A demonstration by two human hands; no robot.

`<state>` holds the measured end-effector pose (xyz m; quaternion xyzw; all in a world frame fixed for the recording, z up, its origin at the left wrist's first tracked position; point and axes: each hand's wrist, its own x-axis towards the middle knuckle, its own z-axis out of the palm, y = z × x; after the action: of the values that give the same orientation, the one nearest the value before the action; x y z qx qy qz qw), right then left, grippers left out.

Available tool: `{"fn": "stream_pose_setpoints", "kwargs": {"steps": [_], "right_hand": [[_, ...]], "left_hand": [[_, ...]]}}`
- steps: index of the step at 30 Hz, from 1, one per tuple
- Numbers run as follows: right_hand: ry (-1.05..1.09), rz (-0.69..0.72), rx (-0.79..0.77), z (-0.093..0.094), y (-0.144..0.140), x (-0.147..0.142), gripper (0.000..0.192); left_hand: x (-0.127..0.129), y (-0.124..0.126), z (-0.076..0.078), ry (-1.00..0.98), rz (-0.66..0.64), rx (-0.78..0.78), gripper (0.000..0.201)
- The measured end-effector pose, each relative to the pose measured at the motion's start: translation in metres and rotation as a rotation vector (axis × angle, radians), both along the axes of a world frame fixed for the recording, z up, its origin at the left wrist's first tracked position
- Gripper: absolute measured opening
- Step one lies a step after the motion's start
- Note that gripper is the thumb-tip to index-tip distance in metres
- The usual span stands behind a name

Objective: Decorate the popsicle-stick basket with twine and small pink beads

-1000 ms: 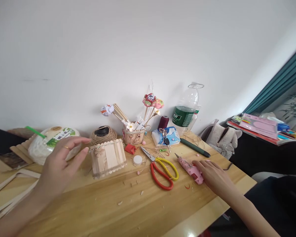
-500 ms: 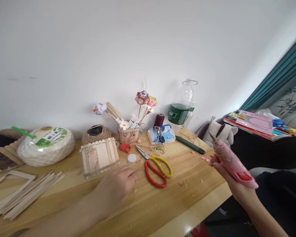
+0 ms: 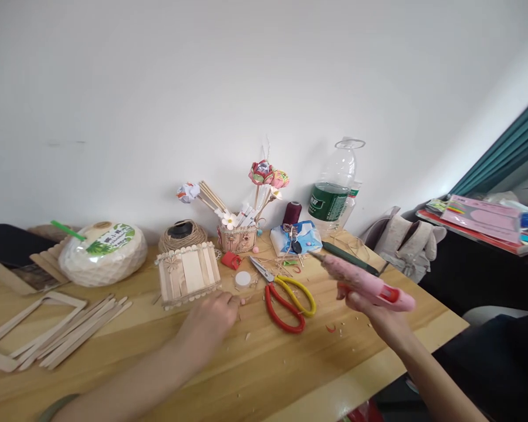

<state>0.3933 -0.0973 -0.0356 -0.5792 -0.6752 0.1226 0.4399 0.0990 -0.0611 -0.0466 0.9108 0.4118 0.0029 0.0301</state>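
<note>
My right hand [image 3: 378, 319] grips a pink hot glue gun [image 3: 365, 281] by its handle, above the right part of the table. The nozzle points left and a little up, toward the green-handled tool [image 3: 349, 258]. My left hand [image 3: 215, 316] is closed low over the table, its fingertips pinched together; a small pinkish bit shows at them, too small to name. Just behind that hand stands a popsicle-stick panel [image 3: 189, 271] trimmed with twine. Scissors [image 3: 284, 293] with one red and one yellow handle lie open between my hands, beside a white round cap [image 3: 243, 279].
Loose popsicle sticks [image 3: 85, 331] and a stick frame [image 3: 35, 316] lie at left, before a wrapped coconut [image 3: 103, 252]. Along the wall stand a twine roll [image 3: 182, 234], a flower holder [image 3: 237, 239], purple thread [image 3: 293, 213] and a large bottle [image 3: 332, 202]. Scraps litter the middle.
My right hand has brought the glue gun leftward over the table and levelled it from a steeper tilt. My left hand has shifted slightly left relative to the scissors. The view has turned slightly left.
</note>
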Motion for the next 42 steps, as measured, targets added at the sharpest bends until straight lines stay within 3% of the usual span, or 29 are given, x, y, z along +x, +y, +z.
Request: {"fn": "stream_pose_setpoints", "kwargs": {"steps": [5,12,16,20,23,26,29,32,35,37,42], "right_hand": [[0.176,0.079,-0.044,-0.016,0.011,0.002,0.038],[0.385,0.088,0.049,-0.024,0.006,0.019,0.040],[0.491,0.102,0.138,-0.009,-0.001,0.023,0.035],[0.609,0.106,0.323,0.025,-0.006,0.027,0.038],[0.661,0.105,0.408,0.052,-0.008,0.024,0.044],[0.714,0.121,0.460,0.073,-0.005,0.012,0.041],[0.726,0.197,0.492,0.082,0.005,-0.003,0.040],[0.680,0.292,0.420,0.074,0.022,-0.018,0.039],[0.535,0.353,0.150,0.052,0.042,-0.029,0.035],[0.489,0.398,0.052,0.037,0.053,-0.036,0.031],[0.381,0.546,-0.043,0.024,0.062,-0.058,0.042]], "left_hand": [[0.017,-0.001,0.000,0.037,0.049,0.026,0.049],[0.026,0.007,-0.009,0.034,0.071,0.062,0.037],[0.023,0.008,-0.012,-0.011,0.064,0.092,0.031],[0.017,0.005,-0.007,-0.130,0.049,0.094,0.030],[0.014,0.002,0.001,-0.507,0.047,-0.125,0.022],[0.013,0.000,0.008,-0.873,0.192,-0.492,0.012],[0.016,0.000,0.014,-1.101,0.331,-0.714,0.008],[0.018,0.002,0.016,-1.309,0.404,-0.857,0.011],[0.017,0.004,0.014,-1.435,0.425,-0.928,0.012],[0.015,0.006,0.014,-1.488,0.428,-0.956,0.011],[0.012,0.007,0.021,-1.609,0.468,-0.994,0.012]]}}
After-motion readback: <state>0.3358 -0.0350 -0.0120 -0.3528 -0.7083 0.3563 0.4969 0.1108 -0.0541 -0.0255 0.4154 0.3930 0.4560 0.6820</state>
